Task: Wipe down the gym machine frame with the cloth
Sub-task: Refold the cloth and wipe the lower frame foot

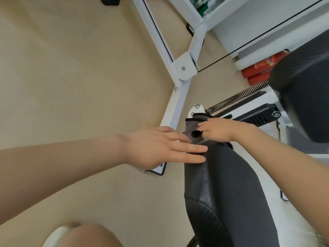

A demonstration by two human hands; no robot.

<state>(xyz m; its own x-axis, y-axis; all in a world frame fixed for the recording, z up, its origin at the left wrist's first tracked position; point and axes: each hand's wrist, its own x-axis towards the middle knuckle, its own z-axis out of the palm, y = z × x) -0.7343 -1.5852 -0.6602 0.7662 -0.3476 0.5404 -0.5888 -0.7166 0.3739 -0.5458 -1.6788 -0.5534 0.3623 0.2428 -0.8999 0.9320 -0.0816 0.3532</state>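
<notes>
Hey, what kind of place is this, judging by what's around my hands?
Most likely a gym or home workout room. A white steel machine frame carries a black cable and a coil spring, and a black padded seat sits on it above a plain beige floor.

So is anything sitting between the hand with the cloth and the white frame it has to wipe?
Nothing visible does. The right hand presses the grey cloth at the top of the black seat pad, right beside the white frame tube. The left hand lies flat near the pad's edge, not across that path.
</notes>
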